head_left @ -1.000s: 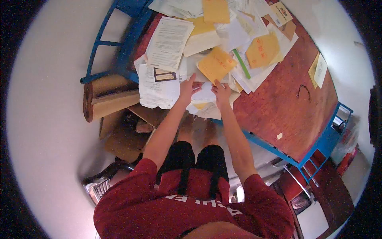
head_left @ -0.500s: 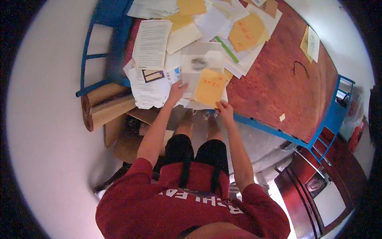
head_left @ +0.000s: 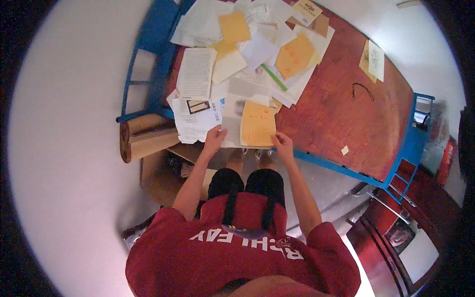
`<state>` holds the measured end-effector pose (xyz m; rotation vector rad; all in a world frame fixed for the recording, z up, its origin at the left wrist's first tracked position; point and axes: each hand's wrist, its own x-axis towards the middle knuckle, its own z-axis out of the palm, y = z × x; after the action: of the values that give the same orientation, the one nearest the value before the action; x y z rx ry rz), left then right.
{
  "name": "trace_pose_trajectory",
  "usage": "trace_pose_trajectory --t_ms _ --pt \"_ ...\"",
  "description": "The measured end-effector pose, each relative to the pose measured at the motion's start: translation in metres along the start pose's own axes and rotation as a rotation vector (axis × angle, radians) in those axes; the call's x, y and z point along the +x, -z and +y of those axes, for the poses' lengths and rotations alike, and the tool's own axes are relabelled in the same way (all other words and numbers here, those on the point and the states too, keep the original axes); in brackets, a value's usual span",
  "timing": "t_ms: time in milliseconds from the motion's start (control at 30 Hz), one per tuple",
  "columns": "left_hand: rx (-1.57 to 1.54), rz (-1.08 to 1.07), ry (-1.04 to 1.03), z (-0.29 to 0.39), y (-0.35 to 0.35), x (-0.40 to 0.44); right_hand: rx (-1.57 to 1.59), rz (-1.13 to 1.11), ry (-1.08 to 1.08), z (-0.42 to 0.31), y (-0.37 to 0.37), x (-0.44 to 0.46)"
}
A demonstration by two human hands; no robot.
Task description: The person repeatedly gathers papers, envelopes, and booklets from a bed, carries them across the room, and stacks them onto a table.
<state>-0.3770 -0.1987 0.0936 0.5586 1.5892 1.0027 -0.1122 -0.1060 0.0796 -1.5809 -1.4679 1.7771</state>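
A yellow envelope or booklet (head_left: pixel 258 123) with reddish writing lies on top of a greyish, translucent-looking sheet (head_left: pixel 231 114) at the front edge of the bed-like surface. My left hand (head_left: pixel 214 140) is closed at the left edge of the greyish sheet, thumb and fingers pinched on it. With its fingertips, my right hand (head_left: pixel 282 144) grips the lower right corner of the yellow envelope. White printed pages (head_left: pixel 197 73) and a torn-edged paper (head_left: pixel 195 126) lie just left of the sheet.
Loose papers and yellow envelopes (head_left: pixel 296 55) spread over a reddish board (head_left: pixel 341 106) in a blue metal frame (head_left: pixel 341 170). A green strip (head_left: pixel 274 77) lies among them. A brown roll (head_left: pixel 148 137) stands at the left; a dark cord (head_left: pixel 363 90) lies right.
The yellow envelope has turned from tilted to nearly straight on the greyish sheet. Both hands and the sheet sit slightly nearer my body, and the whole view has shifted.
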Motion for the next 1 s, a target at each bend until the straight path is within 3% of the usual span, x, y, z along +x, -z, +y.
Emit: trace_pose_trajectory --t_ms 100,167,200,267,333,367,400,467,500,567,633,767,833,1000 --pt "-0.105 -0.015 0.009 0.028 -0.006 -0.013 -0.031 0.105 0.077 -0.049 0.0 -0.024" --pt "-0.138 -0.048 -0.015 0.052 -0.013 -0.02 -0.447 0.353 0.474 -0.036 0.005 -0.029" --pt "-0.169 -0.075 -0.027 0.064 -0.016 -0.028 -0.443 0.372 0.459 -0.039 0.006 -0.039" --pt "-0.067 -0.099 -0.031 0.09 -0.026 -0.035 -0.116 0.271 0.151 -0.055 0.01 -0.049" --pt "0.034 -0.121 -0.066 0.106 -0.04 -0.027 0.146 0.321 0.068 -0.078 0.014 -0.067" --pt "0.005 -0.202 -0.108 0.106 -0.046 -0.022 -0.048 0.413 0.106 -0.045 0.016 -0.063" --pt "-0.021 -0.283 -0.139 0.104 -0.052 -0.021 -0.031 0.444 0.105 -0.052 0.017 -0.07" --pt "0.164 -0.356 -0.142 0.094 -0.059 -0.01 0.283 0.721 0.303 -0.078 0.014 -0.092" --pt "0.225 -0.37 -0.151 0.087 -0.065 -0.003 0.297 0.757 0.308 -0.078 0.019 -0.101" --pt "0.309 -0.412 -0.176 0.097 -0.086 -0.005 0.523 0.632 0.087 -0.072 0.032 -0.122" --pt "0.199 -0.485 -0.172 0.122 -0.113 -0.026 0.525 0.653 0.083 -0.045 0.046 -0.133" --pt "0.381 -0.568 -0.21 0.114 -0.162 -0.042 0.494 0.781 0.085 -0.015 0.072 -0.171" --pt "0.196 -0.606 -0.227 0.108 -0.194 -0.06 0.548 0.845 0.136 -0.007 0.088 -0.197" --pt "0.382 -0.73 -0.265 0.07 -0.262 -0.093 0.609 0.976 0.161 0.014 0.13 -0.279"
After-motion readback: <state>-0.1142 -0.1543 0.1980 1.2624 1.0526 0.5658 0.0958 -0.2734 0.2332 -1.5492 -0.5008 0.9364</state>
